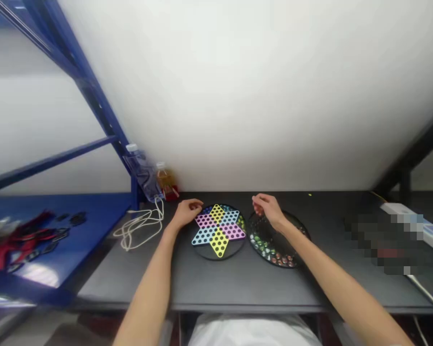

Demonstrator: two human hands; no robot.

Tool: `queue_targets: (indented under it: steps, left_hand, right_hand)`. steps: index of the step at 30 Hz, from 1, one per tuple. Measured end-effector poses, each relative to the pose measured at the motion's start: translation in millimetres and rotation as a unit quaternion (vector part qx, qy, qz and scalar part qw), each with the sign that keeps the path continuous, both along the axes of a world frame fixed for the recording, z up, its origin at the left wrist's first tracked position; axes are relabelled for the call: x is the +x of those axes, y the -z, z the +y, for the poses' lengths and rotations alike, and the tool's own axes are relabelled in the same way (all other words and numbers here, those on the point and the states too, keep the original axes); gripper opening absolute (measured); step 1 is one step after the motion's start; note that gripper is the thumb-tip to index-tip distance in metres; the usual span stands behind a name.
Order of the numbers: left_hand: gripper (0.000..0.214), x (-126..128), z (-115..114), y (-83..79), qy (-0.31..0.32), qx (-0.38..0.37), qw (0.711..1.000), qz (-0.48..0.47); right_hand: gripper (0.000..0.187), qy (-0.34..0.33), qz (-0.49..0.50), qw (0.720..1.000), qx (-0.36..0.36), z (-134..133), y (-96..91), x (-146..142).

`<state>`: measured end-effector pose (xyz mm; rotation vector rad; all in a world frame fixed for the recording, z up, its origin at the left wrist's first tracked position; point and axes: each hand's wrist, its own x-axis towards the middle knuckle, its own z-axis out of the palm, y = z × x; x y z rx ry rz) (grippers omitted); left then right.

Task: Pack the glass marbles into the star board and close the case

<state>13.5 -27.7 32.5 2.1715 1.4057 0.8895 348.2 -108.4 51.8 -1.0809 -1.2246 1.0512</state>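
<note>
Just under the right hand (269, 210), a round black tray (299, 225) of marbles (270, 252)

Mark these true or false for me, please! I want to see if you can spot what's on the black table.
1. The left hand is next to the colourful star-patterned round board. True.
2. The right hand is over the round black tray of coloured marbles. True.
3. The thin white coiled cable lies to the right of the tray. False: it lies to the left of the board.
4. The star's points are all red. False: yellow, pink and blue points show.
</note>
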Motion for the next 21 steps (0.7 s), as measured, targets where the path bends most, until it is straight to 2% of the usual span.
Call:
queue_targets:
  steps: [6,12,14,18,21]
  left_hand:
    - [0.029,10,-3,-0.9,-0.032,0.022,0.999,0.015]
    - [0.031,13,-5,-4.1,-0.04,0.031,0.999,0.018]
    - [0.031,13,-4,-3.9,-0.039,0.031,0.999,0.02]
    - [0.03,13,-3,-2.1,-0.039,0.028,0.998,0.028]
    - [0.029,13,-2,-1.2,-0.038,0.027,0.998,0.037]
  right_hand:
    - [0.035,0.122,-0.148,0.981,0.04,-10,11.0,61]
    - [0.031,0.192,-0.322,0.924,0.077,-11,17.2,79]
    - [0.024,0.176,-0.353,0.915,0.082,-12,15.0,82]
    - [0.012,0.03,-0.387,0.919,0.074,-17,8.6,90]
    - [0.012,-0.036,-0.408,0.911,0.053,-19,6.8,94]
